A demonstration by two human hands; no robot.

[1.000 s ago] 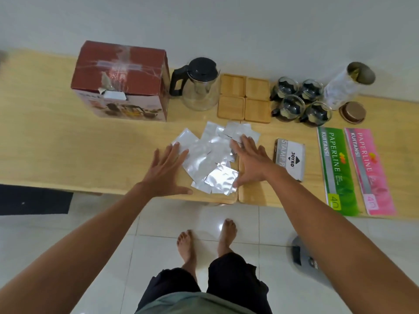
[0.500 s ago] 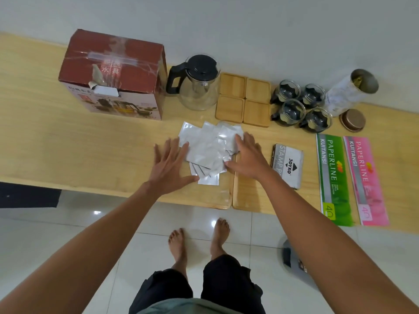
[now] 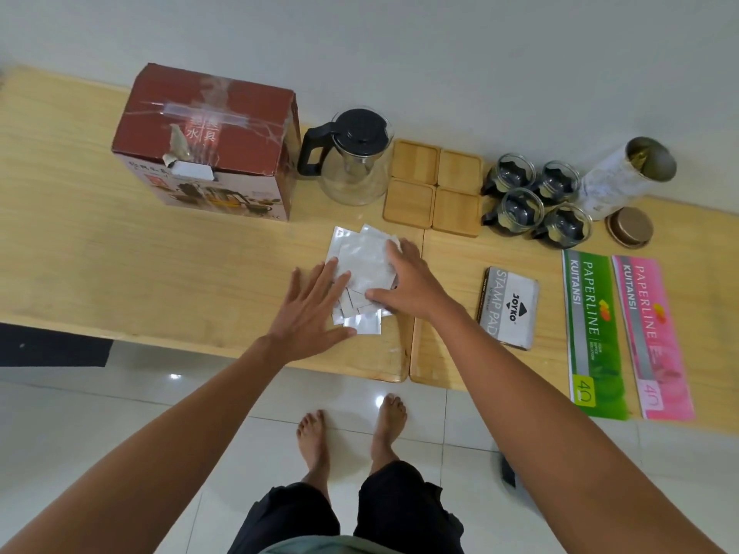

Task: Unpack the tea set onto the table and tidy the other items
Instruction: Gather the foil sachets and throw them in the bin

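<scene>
1. Tea set pieces stand in a row at the back of the wooden surface [image 3: 120, 249]: one glass teapot [image 3: 352, 157] with a black lid, four wooden coasters [image 3: 436, 191] right of the teapot, and four small glass cups [image 3: 538, 199] past the coasters.
2. One red box [image 3: 208, 141] sits left of the teapot, taped shut, so its inside is hidden.
3. One tall tin [image 3: 628, 175] lies tipped open far right of the teapot, with its round lid [image 3: 628, 227] beside it. What is in the tin is hard to see.
4. Shiny silver packets [image 3: 362, 269] lie piled in front of the teapot. They overlap, so I cannot count them.
5. Both hands lie flat with fingers spread: the left hand [image 3: 310, 309] touches the pile's left edge, and the right hand [image 3: 408, 283] presses on top. Neither grips anything.
6. One stamp pad box [image 3: 510, 307] and two paper pads, green [image 3: 592, 333] and pink [image 3: 650, 333], lie in front of the cups.
</scene>
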